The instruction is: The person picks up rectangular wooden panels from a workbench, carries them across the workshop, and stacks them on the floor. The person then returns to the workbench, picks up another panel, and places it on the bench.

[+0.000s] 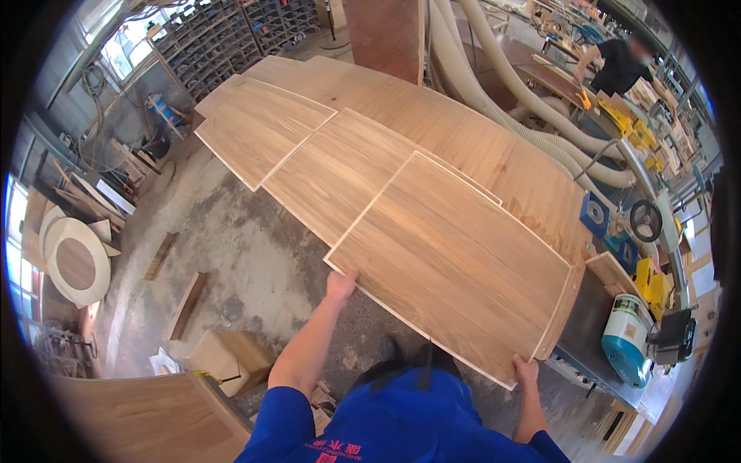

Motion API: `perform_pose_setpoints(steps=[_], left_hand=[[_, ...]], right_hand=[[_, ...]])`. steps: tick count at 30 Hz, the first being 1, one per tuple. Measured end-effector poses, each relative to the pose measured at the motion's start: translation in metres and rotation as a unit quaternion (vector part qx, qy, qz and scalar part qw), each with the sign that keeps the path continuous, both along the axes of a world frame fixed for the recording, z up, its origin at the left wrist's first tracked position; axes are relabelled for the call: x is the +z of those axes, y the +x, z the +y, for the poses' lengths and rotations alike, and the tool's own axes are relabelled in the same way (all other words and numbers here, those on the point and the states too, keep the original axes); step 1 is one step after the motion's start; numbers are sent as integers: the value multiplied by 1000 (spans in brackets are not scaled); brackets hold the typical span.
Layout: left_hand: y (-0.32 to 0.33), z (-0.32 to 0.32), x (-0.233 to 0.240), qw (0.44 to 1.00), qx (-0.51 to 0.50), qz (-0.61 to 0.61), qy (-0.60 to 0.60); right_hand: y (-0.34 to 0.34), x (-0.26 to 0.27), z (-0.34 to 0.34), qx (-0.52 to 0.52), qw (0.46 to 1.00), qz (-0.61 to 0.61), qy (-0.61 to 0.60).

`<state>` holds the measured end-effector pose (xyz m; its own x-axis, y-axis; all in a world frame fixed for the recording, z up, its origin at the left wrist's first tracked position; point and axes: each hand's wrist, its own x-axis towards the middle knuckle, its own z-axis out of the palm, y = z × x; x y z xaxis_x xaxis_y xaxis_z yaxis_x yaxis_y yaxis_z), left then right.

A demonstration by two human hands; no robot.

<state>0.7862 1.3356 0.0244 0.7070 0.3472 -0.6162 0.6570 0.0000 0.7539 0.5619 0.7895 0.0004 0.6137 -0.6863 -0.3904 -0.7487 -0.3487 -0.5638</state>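
Observation:
My left hand (343, 285) grips the near left edge of a wood-grain panel (457, 260) with pale edges. At that panel's near right corner, my right hand (525, 370) holds on; the fingers of both hands are partly hidden beneath it. The panel overlaps a second wood-grain panel (341, 168) behind it. Farther left lies a third panel (266, 127), its pale edge against the second one. All of them rest on a large wooden tabletop (480, 139), and the held panel's near edge juts out over the floor.
Ribbed dust hoses (498, 87) run behind the tabletop. At right stands a machine with a handwheel (645, 220) and a teal-and-white motor (626, 341). Wood offcuts (188, 307) lie on the floor at left. A curved wooden panel (145, 416) is at lower left. A person (619, 63) works at far right.

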Motion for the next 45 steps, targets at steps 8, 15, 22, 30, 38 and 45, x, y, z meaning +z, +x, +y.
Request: perform_pose_setpoints(steps=[8,15,22,30,38,45], left_hand=[[60,71,-10,999,-10,-16,51],[105,148,-62,993,-1,-43,110],[153,233,-43,985,116,-62,-109],[203,299,-28,907,273,-101,-303],[245,401,-57,911,256,-100,-308],[266,428,-68,922,171,-79,-339]], right_hand=[[92,18,104,114,991,57,-45],[168,42,206,132,991,12,18],[199,-10,233,100,992,2,70],[197,-24,228,0,987,7,160],[201,-27,271,-71,976,147,-143],[224,22,354,-40,961,192,-194]])
